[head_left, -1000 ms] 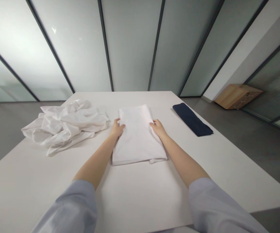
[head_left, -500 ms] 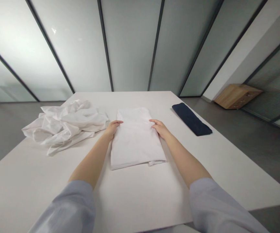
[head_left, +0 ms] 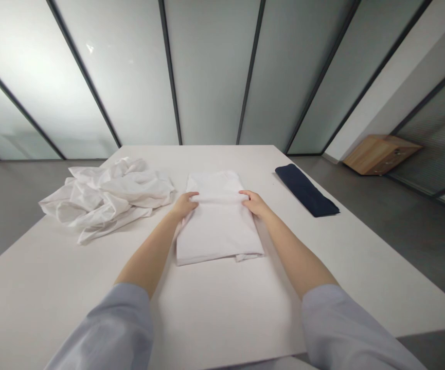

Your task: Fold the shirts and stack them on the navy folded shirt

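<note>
A folded white cloth (head_left: 220,231), perhaps a garment, lies flat in front of me as a rough rectangle. My left hand (head_left: 185,202) pinches its left side and my right hand (head_left: 254,203) pinches the right side, at about the same height. Between the two hands a raised crease runs across the cloth. A small flap sticks out at its near right edge. The cloth's far part still rests on the table (head_left: 230,308).
A crumpled heap of white fabric (head_left: 110,198) sits on the table to the left. At the right lies a folded dark navy cloth (head_left: 307,190). Beyond the table stand frosted glass panels (head_left: 210,72) and a wooden cabinet (head_left: 380,154) on the floor.
Both hands have closed on the cloth's sides, and a crease has risen across it between them. The view has shifted slightly.
</note>
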The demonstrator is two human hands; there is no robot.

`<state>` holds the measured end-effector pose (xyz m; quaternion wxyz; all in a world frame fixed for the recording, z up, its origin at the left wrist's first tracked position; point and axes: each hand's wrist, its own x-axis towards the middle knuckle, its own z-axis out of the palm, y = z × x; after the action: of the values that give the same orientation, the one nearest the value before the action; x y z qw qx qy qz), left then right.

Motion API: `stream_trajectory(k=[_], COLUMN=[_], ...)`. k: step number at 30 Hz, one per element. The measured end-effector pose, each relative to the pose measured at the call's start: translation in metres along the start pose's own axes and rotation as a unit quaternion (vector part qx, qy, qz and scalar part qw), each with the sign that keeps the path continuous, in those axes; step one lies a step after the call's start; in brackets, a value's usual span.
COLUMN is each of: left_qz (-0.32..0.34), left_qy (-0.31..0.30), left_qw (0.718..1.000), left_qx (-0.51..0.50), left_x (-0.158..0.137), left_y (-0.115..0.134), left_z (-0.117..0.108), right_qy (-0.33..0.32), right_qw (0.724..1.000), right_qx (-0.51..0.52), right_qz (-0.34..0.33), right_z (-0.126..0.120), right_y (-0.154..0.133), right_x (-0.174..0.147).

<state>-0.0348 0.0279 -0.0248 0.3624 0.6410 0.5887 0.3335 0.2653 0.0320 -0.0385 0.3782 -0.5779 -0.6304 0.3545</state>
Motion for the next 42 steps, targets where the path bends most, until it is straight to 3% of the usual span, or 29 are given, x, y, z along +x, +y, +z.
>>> stream_trajectory(k=[5, 10, 13, 15, 17, 20, 24, 26, 29, 31, 36, 39, 42], left_qz=[0.081, 0.231, 0.261, 0.237, 0.209, 0.196, 0.223, 0.249, 0.27, 0.265, 0.195, 0.187, 0.202], left_qy=[0.06, 0.106, 0.034, -0.034, -0.056, -0.003, 0.15, 0.189, 0.165, 0.106, -0.064, -0.048, -0.028], left_qw=[0.969, 0.906, 0.9, 0.908, 0.906, 0.895, 0.883, 0.875, 0.874, 0.878, 0.894, 0.923, 0.931], left_qx=[0.227, 0.338, 0.347, 0.344, 0.364, 0.402, 0.384, 0.37, 0.37, 0.384, 0.398, 0.333, 0.303], left_x=[-0.005, -0.02, -0.02, -0.012, 0.0, 0.016, 0.022, 0.019, 0.009, -0.003, -0.039, -0.05, -0.049], left_y=[0.019, 0.055, 0.086, 0.107, 0.124, 0.144, 0.156, 0.151, 0.126, 0.098, 0.029, 0.008, -0.002], left_z=[-0.008, -0.045, -0.071, -0.085, -0.093, -0.096, -0.093, -0.09, -0.077, -0.061, -0.02, -0.013, -0.018], right_qy=[0.055, 0.104, 0.074, 0.073, 0.088, 0.131, 0.207, 0.224, 0.213, 0.173, -0.008, -0.035, -0.03], right_qw=[0.98, 0.939, 0.942, 0.953, 0.958, 0.949, 0.907, 0.885, 0.873, 0.882, 0.914, 0.921, 0.917], right_qx=[-0.156, -0.198, -0.16, -0.138, -0.13, -0.143, -0.176, -0.192, -0.214, -0.235, -0.285, -0.294, -0.289], right_qz=[-0.114, -0.263, -0.286, -0.258, -0.239, -0.249, -0.321, -0.359, -0.383, -0.371, -0.288, -0.252, -0.272], right_z=[-0.004, -0.032, -0.053, -0.062, -0.066, -0.068, -0.07, -0.068, -0.057, -0.044, -0.014, -0.012, -0.016], right_y=[-0.014, -0.049, -0.076, -0.093, -0.106, -0.12, -0.129, -0.124, -0.099, -0.072, -0.013, 0.001, 0.005], right_x=[0.0, -0.008, -0.01, -0.006, 0.004, 0.023, 0.038, 0.034, 0.015, -0.004, -0.041, -0.045, -0.042])
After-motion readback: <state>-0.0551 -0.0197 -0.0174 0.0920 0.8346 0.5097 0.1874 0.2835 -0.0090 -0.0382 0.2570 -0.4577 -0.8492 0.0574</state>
